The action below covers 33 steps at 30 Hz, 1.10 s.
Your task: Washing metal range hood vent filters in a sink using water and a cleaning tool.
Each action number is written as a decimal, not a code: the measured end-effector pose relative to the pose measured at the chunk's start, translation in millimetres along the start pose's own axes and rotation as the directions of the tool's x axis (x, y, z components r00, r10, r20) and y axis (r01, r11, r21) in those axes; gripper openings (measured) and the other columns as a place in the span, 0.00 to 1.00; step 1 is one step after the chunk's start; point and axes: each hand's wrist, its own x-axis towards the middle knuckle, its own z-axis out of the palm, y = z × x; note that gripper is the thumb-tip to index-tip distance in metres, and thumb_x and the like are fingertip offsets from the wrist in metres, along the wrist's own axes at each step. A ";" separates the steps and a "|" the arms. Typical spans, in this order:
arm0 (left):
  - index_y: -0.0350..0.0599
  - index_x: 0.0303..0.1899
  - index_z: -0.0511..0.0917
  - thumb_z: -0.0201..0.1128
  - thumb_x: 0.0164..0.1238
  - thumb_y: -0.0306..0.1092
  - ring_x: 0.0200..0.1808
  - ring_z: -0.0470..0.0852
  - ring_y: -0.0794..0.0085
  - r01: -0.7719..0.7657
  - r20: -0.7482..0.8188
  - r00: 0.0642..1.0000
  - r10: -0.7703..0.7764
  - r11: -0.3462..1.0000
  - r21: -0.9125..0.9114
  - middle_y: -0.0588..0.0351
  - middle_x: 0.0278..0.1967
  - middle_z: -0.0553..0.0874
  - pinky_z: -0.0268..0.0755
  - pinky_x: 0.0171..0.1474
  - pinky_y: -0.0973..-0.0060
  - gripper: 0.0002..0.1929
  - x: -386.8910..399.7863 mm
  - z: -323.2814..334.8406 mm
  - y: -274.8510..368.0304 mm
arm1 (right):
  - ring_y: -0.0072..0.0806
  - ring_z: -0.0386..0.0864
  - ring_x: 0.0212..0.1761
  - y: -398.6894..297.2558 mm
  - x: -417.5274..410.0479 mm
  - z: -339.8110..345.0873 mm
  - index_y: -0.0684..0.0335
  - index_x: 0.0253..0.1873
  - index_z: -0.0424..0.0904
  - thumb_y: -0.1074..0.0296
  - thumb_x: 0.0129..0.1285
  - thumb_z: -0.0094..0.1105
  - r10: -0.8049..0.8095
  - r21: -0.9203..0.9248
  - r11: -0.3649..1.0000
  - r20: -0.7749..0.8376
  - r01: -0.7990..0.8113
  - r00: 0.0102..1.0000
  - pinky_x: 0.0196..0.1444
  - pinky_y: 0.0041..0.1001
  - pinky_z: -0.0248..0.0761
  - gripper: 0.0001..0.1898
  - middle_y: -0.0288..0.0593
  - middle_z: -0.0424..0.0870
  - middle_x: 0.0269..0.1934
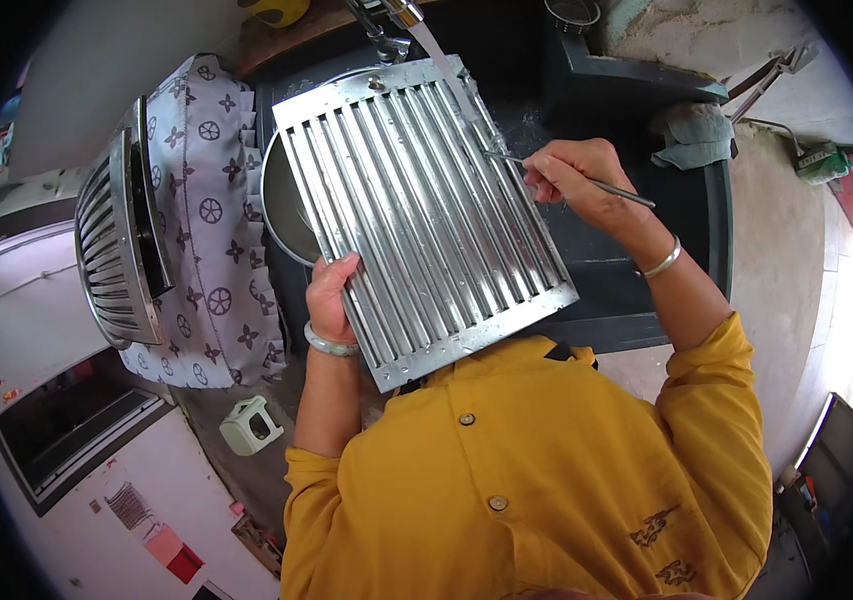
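A slatted stainless-steel range hood baffle filter [426, 217] lies tilted over the dark sink in front of me. My left hand [332, 296] grips its left edge, the thumb on top. In my right hand [580, 180] is a thin metal rod-like tool [621, 193], its tip at a slat near the filter's upper right edge. Water runs from the faucet [404, 11] onto the filter's top right part. Under the filter's left side a round metal basin [287, 199] partly shows; the rest of it is hidden.
A second slatted metal filter [115, 247] leans on a cloth-covered object [208, 225] at the left. A pale green plastic stool [251, 426] stands on the floor. At the right, a light cloth [693, 135] hangs over the sink's edge [719, 225]; a strainer basket [572, 11] sits beyond.
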 end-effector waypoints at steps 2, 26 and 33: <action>0.31 0.56 0.69 0.49 0.64 0.26 0.44 0.84 0.60 -0.037 -0.029 0.999 0.038 0.999 0.031 0.44 0.47 0.81 0.79 0.47 0.66 0.19 -9.2 15.7 7.2 | 0.17 0.78 0.22 -7.9 -17.8 -5.8 0.71 0.31 0.82 0.69 0.62 0.52 0.026 -0.008 1.000 0.076 -0.026 0.997 0.26 0.18 0.71 0.12 0.39 0.80 0.21; 0.32 0.52 0.72 0.51 0.65 0.28 0.43 0.83 0.62 -0.468 -0.146 0.856 0.496 0.863 0.190 0.47 0.45 0.82 0.77 0.49 0.67 0.16 -20.3 24.2 25.4 | 0.18 0.76 0.21 -11.7 -34.3 13.7 0.73 0.31 0.80 0.73 0.63 0.52 0.043 0.005 0.999 -0.007 -0.043 0.999 0.25 0.19 0.70 0.11 0.42 0.80 0.21; 0.31 0.51 0.73 0.51 0.65 0.30 0.43 0.83 0.62 -0.457 -0.104 0.874 0.475 0.875 0.158 0.47 0.44 0.82 0.77 0.48 0.67 0.16 -3.9 31.1 22.8 | 0.21 0.79 0.25 -5.5 -4.8 29.8 0.72 0.36 0.81 0.71 0.64 0.50 -0.112 0.096 0.988 -0.067 0.118 0.991 0.31 0.19 0.73 0.11 0.43 0.81 0.23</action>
